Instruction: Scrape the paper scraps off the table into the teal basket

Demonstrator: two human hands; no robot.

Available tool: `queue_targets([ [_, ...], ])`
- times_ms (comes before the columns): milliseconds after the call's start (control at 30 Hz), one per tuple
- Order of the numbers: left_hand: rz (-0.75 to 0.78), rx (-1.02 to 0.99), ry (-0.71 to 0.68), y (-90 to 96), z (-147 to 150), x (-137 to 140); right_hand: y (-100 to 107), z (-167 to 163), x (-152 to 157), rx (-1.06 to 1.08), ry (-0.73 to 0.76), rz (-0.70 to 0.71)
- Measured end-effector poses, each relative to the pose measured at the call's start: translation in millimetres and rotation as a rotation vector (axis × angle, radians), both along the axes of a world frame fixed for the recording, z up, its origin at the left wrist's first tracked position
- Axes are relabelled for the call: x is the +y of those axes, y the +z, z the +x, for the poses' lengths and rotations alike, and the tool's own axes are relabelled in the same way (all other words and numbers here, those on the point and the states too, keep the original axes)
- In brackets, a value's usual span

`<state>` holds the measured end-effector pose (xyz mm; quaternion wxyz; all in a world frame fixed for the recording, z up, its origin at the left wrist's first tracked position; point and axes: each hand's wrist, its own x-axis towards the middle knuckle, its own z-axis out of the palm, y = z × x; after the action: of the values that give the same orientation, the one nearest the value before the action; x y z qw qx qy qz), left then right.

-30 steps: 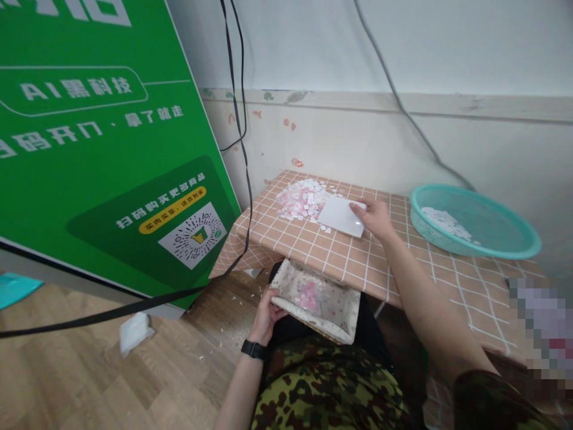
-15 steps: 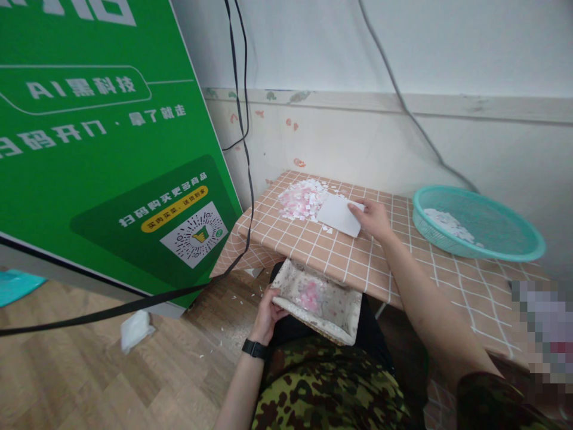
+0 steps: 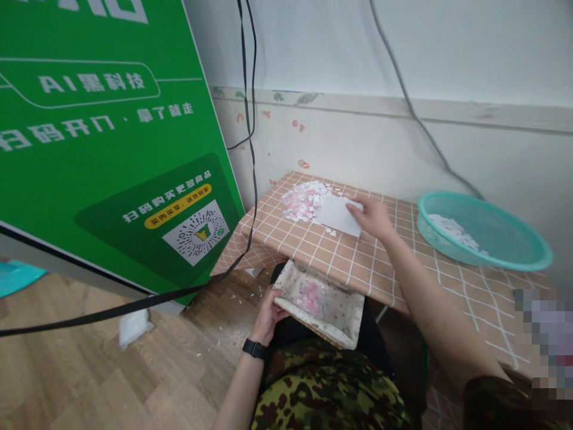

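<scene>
Card (image 3: pixel 338 215), white and plain, lying flat or nearly so on the checked tablecloth (image 3: pixel 308 245), left of the middle of the table. Long axis running left to right, right end tipped slightly toward the near table edge; left end against a pile of small white and pink pieces (image 3: pixel 302 202), right end toward the right hand (image 3: pixel 369 216). Gripped there at that end, thumb over the upper face, fingers beyond mostly hidden. Right forearm stretched from the lower right, up and leftward across the near table edge, wrist low over the cloth.

Tray (image 3: pixel 351 307), pale and speckled, held over the lap just below the table edge, open side up, long axis slanting from the left down to the right. Pink pieces inside. Left hand (image 3: pixel 267 316) closed on its left near corner, thumb over the rim, forearm rising from below, dark watch (image 3: pixel 255 348) at the wrist.

Compared with a second ago, same two grips and much the same layout; whole scene shifted a little rightward in view, small glint on the card now gone.
</scene>
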<state>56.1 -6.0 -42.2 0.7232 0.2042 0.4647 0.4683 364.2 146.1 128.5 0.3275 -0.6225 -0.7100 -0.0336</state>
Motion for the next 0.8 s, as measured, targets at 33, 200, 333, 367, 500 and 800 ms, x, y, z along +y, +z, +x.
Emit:
queue_targets([
  [33,0.002,0.002,0.0,0.3,0,0,4,-3,0,-0.028,0.024,-0.001],
  [200,0.005,0.005,0.015,1.8,1,0,27,-17,-3,-0.229,0.12,-0.03],
  [333,-0.002,0.005,0.021,4.2,1,0,37,-26,-5,-0.401,0.144,-0.006],
  [367,-0.007,0.003,0.022,4.8,2,0,38,-27,-5,-0.426,0.141,-0.003],
  [500,-0.016,0.003,0.019,6.8,2,0,41,-27,-7,-0.475,0.149,0.008],
  [800,-0.006,-0.009,0.012,7.8,2,2,41,-25,-11,-0.516,0.147,0.03],
])
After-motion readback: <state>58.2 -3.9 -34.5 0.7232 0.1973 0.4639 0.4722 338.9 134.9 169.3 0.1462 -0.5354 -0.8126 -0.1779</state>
